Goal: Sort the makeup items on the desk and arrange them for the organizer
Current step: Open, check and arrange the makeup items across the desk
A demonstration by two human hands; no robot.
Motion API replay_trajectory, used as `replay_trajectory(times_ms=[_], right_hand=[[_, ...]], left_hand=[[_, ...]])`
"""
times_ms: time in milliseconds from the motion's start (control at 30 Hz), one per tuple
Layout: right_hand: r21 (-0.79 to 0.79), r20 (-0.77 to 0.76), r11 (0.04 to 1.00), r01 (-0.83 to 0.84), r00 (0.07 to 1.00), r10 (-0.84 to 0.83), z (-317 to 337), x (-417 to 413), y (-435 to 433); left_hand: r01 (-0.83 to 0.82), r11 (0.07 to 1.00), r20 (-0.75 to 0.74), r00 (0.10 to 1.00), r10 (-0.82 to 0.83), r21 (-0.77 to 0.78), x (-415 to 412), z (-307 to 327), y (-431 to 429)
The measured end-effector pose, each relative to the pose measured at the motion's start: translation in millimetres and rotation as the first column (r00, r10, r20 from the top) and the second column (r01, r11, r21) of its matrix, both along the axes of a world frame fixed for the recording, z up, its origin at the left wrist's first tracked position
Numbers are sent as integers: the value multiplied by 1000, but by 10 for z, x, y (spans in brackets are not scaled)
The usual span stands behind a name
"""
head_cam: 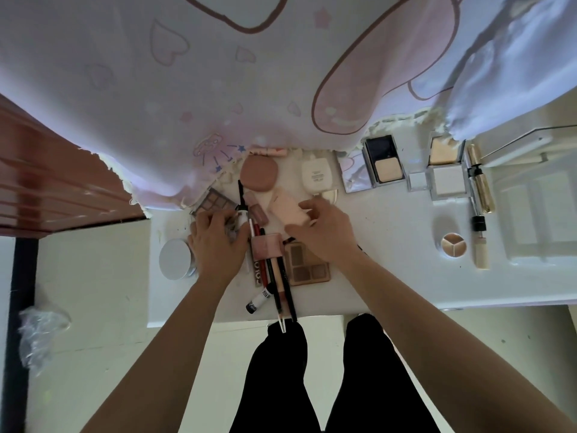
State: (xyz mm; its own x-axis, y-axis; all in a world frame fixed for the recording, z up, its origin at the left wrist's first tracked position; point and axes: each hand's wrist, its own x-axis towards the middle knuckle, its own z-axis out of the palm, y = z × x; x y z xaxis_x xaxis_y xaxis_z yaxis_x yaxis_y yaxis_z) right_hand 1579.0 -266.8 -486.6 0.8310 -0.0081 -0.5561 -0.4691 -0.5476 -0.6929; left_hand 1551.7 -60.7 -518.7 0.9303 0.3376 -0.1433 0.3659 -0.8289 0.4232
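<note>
Head view: sorting in progress, judged about half complete. On the right part of the table [390, 260] a sorted group lies in rows, its items mostly set apart: an open powder compact [380, 164], a second open compact [445, 153], a white square compact [448, 182], gold mascara tubes [483, 189] and a round concealer pot [451, 245]. Just beside them stands a clear tray [537, 214], probably the organizer; its contents cannot be told. The central heap is left to sort: overlapping pencils [282, 276], a brown eyeshadow palette [309, 265], a pink cushion compact [258, 171], a white bottle [317, 176] and a round white jar [175, 259]. The right hand [324, 237] has its grip clamped on the near end of a pink tube [287, 210], which lies at the heap's far side. The left hand [215, 242] rests, fingers bent, on the clutter by a second palette [214, 201]; whether its grip holds anything cannot be told.
</note>
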Motion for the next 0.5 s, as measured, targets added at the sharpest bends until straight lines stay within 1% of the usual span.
replay_trajectory(times_ms=[33, 100, 200, 233, 267, 300, 333, 367, 400, 433, 467, 500], right_hand=[[72, -13, 995, 71, 997, -70, 31, -4, -78], [229, -48, 955, 187, 982, -181, 71, -27, -234], [443, -104, 865, 234, 972, -209, 93, -94, -426], [520, -131, 819, 243, 970, -205, 98, -118, -468], [588, -162, 766, 258, 966, -201, 95, -131, -497], [639, -196, 718, 278, 960, -198, 106, -138, -512], [673, -224, 677, 298, 954, -197, 107, -140, -523], [697, -243, 645, 313, 949, -198, 118, -141, -533], [711, -255, 624, 324, 946, -201, 118, -135, -548], [712, -265, 619, 332, 943, -200, 131, -130, -568], [702, -266, 634, 324, 945, -190, 135, -126, -593], [682, -260, 665, 304, 951, -168, 137, -126, -620]], left_hand=[[-45, 998, -15, 999, 44, -48, 43, 0, 18], [-108, 980, 10, 994, 111, -164, 123, 45, 23], [-97, 934, 91, 987, 136, -343, 194, 192, -149], [-76, 912, 94, 988, 123, -403, 210, 268, -245], [-63, 875, 60, 993, 104, -479, 226, 375, -358], [-76, 811, -15, 996, 82, -580, 241, 469, -460], [-123, 711, -122, 991, 53, -693, 255, 564, -552], [-203, 582, -233, 972, 25, -787, 271, 638, -608], [-276, 473, -315, 949, -3, -837, 273, 713, -656], [-310, 418, -352, 936, -26, -854, 269, 751, -676], [-307, 422, -351, 936, -30, -853, 258, 765, -696], [-296, 446, -340, 940, -18, -844, 249, 744, -711]])
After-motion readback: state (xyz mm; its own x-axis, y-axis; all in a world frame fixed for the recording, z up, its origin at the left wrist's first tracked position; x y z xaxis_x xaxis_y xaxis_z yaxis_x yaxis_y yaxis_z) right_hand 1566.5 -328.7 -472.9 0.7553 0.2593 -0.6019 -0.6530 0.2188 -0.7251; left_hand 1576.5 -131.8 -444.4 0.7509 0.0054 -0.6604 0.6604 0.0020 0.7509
